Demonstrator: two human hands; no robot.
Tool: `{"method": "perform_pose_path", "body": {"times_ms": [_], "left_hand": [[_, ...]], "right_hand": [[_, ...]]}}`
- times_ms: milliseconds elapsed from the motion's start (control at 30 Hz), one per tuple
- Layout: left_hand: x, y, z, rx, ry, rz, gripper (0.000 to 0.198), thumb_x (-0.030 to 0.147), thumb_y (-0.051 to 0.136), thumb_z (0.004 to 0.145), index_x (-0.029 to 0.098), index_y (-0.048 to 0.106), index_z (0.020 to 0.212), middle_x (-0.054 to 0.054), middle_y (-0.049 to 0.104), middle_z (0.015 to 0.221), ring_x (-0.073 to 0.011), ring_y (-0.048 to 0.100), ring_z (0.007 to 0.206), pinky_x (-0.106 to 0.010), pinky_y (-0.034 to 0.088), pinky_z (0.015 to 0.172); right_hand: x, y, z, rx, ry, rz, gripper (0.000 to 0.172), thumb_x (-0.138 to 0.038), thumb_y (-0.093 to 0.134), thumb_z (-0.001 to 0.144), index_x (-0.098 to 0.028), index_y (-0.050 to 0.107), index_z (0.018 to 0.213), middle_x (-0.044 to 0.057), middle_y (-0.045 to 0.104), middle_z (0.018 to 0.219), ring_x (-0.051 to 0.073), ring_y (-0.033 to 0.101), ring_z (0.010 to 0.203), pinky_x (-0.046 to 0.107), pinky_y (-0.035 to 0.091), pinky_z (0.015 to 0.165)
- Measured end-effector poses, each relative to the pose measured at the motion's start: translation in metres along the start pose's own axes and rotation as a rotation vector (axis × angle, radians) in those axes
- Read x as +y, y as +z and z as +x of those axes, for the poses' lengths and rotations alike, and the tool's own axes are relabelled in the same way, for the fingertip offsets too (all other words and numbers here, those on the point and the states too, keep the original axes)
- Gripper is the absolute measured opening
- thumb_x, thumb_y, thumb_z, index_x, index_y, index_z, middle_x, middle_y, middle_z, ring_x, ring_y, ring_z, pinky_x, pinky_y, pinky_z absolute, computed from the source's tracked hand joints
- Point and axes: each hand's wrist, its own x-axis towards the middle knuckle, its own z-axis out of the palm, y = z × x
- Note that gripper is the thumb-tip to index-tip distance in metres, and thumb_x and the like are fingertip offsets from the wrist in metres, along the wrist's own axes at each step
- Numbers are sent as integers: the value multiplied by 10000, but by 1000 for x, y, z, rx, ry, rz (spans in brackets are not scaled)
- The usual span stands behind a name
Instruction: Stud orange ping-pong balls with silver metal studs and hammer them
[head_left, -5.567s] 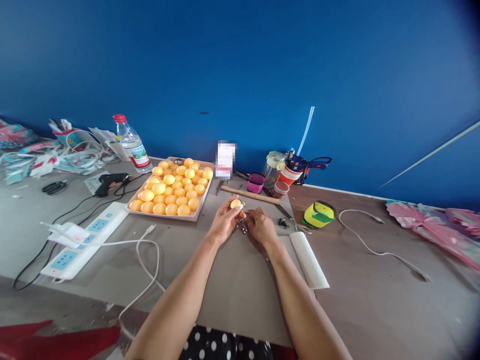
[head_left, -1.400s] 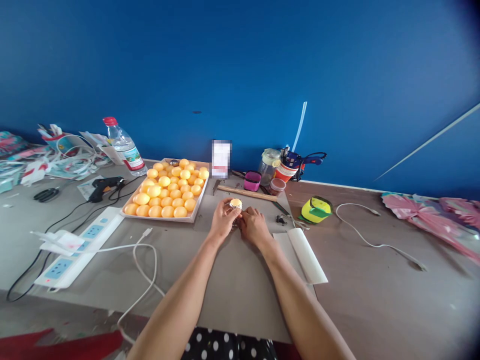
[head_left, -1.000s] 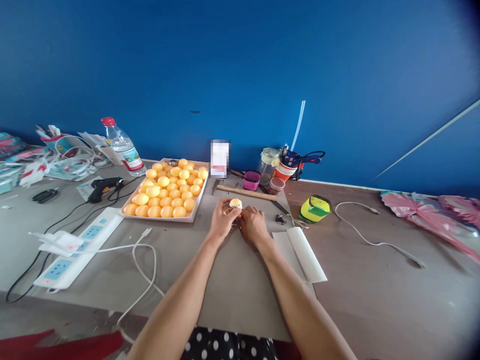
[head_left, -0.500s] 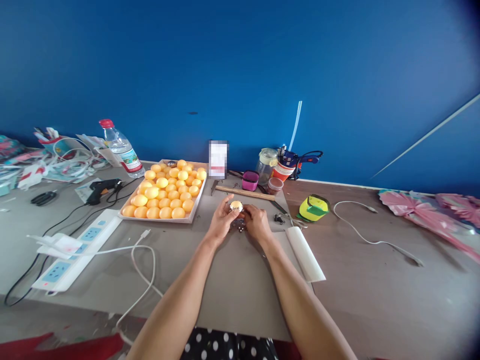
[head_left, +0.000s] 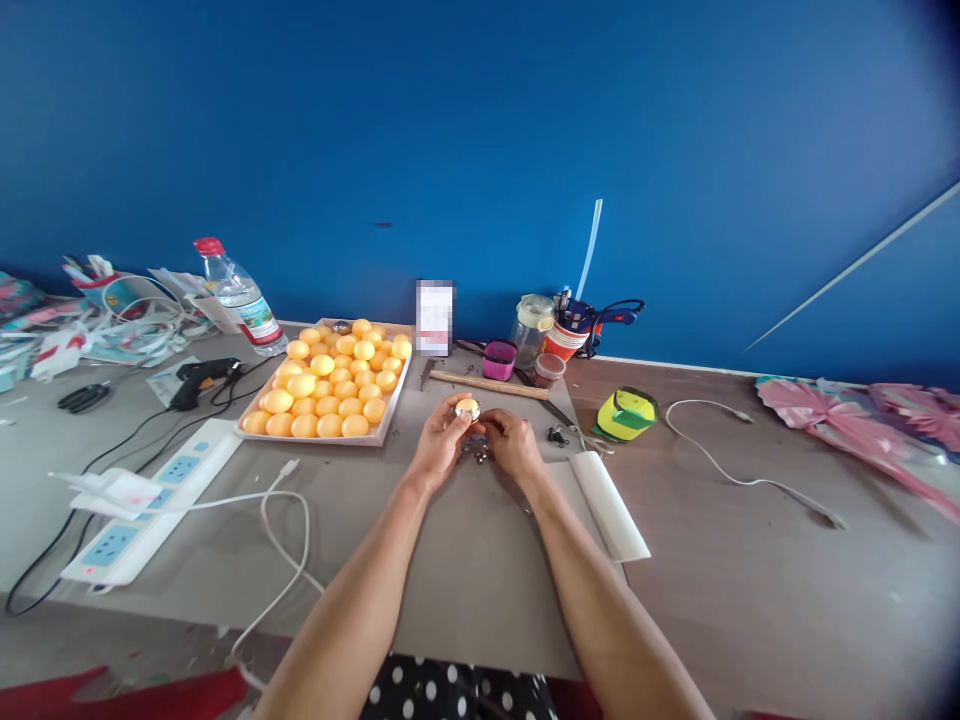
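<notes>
My left hand (head_left: 439, 446) is closed around a small pale-yellow ball (head_left: 467, 408) with a shiny silver rim, held up above the table between thumb and fingers. Close by on the right, my right hand (head_left: 513, 442) has its fingertips pinched together at the ball's side; whatever they grip is too small to make out. Several little shiny metal pieces (head_left: 478, 450) lie on the table under and between the hands. Left of them stands a shallow box (head_left: 383, 430) filled with orange balls (head_left: 328, 405).
A hammer (head_left: 491, 386) lies behind the hands, near a purple container (head_left: 499, 359). To the right are a white roll (head_left: 611, 508) and a yellow-green object (head_left: 627, 414). Leftward sit a power strip (head_left: 150, 505), a glue gun (head_left: 201, 382) and a water bottle (head_left: 240, 300).
The ball in my left hand has turned and shifted slightly left. My right fingers have moved a little beside it. The surroundings stay as they were.
</notes>
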Motion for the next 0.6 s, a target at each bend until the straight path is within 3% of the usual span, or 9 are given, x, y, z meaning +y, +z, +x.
{"method": "perform_pose_path", "body": {"times_ms": [233,400,600], "left_hand": [[3,1,1,-34,11,-150,421,279,680,712,205,541,1102,-32,610,960,-104,606,727,-296,453,793],[5,1,-1,-31,0,-167,396,250,671,723,208,546,1097,-31,621,946,-108,606,717,-301,447,789],[7,3,-1,-18,-21,-171,397,240,685,705,201,559,1080,-20,621,914,-108,608,703,-289,454,762]], "right_hand": [[2,2,1,-72,69,109,263,-207,438,754,-201,676,866,29,698,863,162,617,782,258,434,732],[5,2,1,-41,94,114,304,-173,465,714,-197,654,953,42,693,922,165,615,817,263,438,763],[13,2,6,-62,145,260,210,-229,496,677,-188,656,808,23,680,794,159,592,725,272,440,706]]}}
